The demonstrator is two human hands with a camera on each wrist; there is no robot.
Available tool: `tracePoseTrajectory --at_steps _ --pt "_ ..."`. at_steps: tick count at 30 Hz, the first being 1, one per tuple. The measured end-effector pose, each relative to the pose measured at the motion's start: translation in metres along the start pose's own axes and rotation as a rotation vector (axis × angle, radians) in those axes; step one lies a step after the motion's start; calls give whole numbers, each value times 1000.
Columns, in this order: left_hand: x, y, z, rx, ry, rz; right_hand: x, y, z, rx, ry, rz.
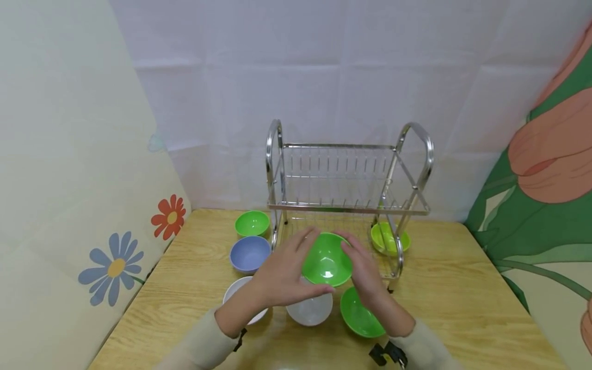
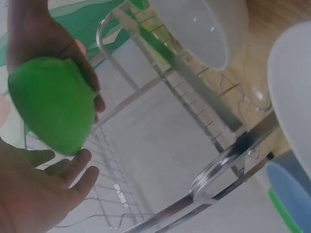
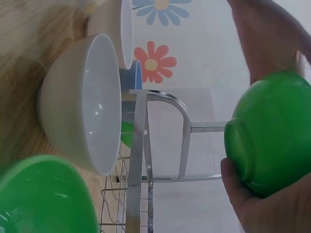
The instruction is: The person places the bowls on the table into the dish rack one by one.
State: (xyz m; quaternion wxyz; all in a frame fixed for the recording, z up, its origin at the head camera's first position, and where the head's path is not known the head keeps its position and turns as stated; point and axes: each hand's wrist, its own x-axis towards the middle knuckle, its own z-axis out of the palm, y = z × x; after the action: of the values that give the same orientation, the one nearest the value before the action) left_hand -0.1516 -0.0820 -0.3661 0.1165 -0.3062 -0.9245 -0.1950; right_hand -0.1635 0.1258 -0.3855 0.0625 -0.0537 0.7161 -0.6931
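A bright green bowl (image 1: 327,259) is raised above the table between the two hands, its inside facing the head camera. My right hand (image 1: 367,272) holds it from the right, fingers at the rim; in the right wrist view its thumb lies beside the foot ring of the bowl (image 3: 272,133). On the other side my left hand (image 1: 289,275) has its thumb stretched out below the bowl. Its fingers (image 2: 80,177) look extended in the left wrist view, tips right at the bowl's edge. Below the hands stand a white bowl (image 1: 311,312) and another green bowl (image 1: 358,316).
A two-tier metal dish rack (image 1: 347,209) stands behind the hands. A yellow-green bowl (image 1: 390,239) sits at its right end. Left of the rack, a green bowl (image 1: 252,224), a blue bowl (image 1: 251,254) and a white bowl (image 1: 235,289) form a column, the last partly behind the left forearm.
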Motion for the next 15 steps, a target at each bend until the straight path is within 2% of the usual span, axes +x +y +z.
tracePoseTrajectory --at_steps 3,8,12,15 --pt "-3 -1 -9 51 75 71 3 -1 1 -24 -5 25" --pt "-7 -2 -25 88 245 240 7 -3 2 -33 -15 64" --pt "-4 0 -43 74 405 371 12 -4 2 -82 -7 71" --pt "2 -1 -59 85 502 427 17 -6 3 -163 0 55"
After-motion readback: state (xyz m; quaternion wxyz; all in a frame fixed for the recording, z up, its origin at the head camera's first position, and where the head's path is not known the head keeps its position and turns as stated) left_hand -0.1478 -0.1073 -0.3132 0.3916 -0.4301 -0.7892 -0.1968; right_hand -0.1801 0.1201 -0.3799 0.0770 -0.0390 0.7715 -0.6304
